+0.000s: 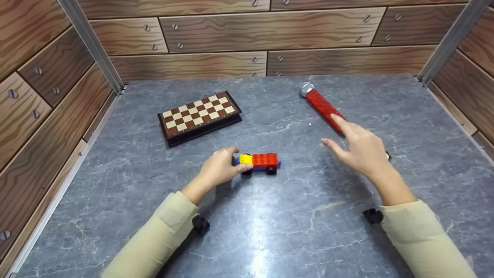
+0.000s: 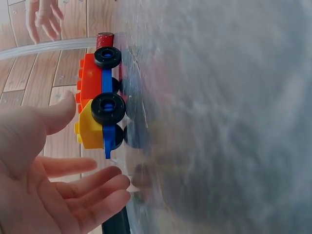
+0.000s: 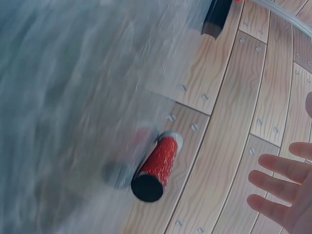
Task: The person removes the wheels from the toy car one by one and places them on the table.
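Fingers (image 2: 97, 202) of the left hand (image 1: 218, 166) lay apart from its thumb (image 1: 243, 168), loosely extended around the yellow end (image 1: 246, 157) of a toy car (image 1: 265, 160); whether the thumb touched the block, I could not tell. The right hand (image 1: 362, 148) hung spread, thumb well away from the forefinger, holding nothing. Ahead of the person, the car stood upright on its black wheels (image 1: 271, 170), its long axis running left to right, nearly square across the view. Its yellow end pointed left, into the left hand's reach, and its red end (image 1: 265, 159) pointed right, with a blue hitch (image 1: 279, 163) jutting beyond. Farther out, beyond the right hand, a red microphone (image 1: 324, 107) lay diagonally, silver head toward the far left. A chequered box (image 1: 200, 114) rested beyond the car to the left, on the grey table (image 1: 115, 200), backed by plank-patterned walls (image 1: 216, 34).
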Demonstrator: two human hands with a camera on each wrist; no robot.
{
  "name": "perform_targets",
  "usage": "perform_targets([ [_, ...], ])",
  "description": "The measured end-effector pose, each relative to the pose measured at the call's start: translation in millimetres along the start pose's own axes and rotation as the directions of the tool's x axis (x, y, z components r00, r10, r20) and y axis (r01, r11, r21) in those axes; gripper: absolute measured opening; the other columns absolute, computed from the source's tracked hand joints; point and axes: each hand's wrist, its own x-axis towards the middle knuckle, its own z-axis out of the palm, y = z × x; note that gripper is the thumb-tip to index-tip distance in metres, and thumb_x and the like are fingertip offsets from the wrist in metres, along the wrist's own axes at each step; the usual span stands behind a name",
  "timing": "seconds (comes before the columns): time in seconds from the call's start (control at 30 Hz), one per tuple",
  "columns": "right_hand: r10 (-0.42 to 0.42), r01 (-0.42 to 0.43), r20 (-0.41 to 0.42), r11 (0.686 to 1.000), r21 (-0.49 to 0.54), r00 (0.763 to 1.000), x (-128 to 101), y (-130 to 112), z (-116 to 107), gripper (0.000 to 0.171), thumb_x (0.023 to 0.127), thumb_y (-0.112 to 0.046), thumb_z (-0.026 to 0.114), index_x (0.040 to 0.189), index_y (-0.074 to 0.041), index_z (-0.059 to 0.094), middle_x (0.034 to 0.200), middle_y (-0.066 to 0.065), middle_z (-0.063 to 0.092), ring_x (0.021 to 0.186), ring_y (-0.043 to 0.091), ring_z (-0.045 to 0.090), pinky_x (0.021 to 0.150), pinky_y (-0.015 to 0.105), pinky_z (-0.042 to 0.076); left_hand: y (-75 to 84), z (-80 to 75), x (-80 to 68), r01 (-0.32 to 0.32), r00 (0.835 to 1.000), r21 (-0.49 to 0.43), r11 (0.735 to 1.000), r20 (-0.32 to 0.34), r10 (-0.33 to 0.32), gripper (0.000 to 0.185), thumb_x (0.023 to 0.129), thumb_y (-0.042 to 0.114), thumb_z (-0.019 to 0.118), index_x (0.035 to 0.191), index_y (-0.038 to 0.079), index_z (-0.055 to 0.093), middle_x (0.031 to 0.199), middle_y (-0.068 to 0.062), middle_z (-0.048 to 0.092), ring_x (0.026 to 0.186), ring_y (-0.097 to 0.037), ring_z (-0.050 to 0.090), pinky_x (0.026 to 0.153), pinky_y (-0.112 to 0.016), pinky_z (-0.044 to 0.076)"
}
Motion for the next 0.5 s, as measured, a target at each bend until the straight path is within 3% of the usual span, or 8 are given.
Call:
perform_targets([
  [0.27,-0.038,0.037,0.008,0.996,0.084,0.999,4,-13,14,0.053,0.083,-0.035,0.069,0.126,-0.008,0.057,0.113,0.012,0.064,0.1,0.032,0.061,0.071,0.051,0.049,0.9,3.0,4.1,0.033,0.999,-0.027,0.999,0.02,-0.033,0.058,0.08,0.05,0.067,0.113,0.003,0.061,0.105,-0.011,0.064,0.085,-0.021,0.059,0.075,-0.038,0.05],
  [0.5,-0.049,0.039,0.062,0.986,0.161,0.997,8,-25,23,0.05,0.084,-0.035,0.068,0.124,-0.008,0.058,0.106,0.009,0.067,0.09,0.027,0.065,0.068,0.047,0.051,0.7,4.3,5.4,0.057,0.998,-0.076,0.995,0.015,-0.056,0.047,0.08,0.049,0.068,0.099,0.006,0.065,0.082,-0.002,0.062,0.069,-0.016,0.052,0.058,-0.03,0.043],
])
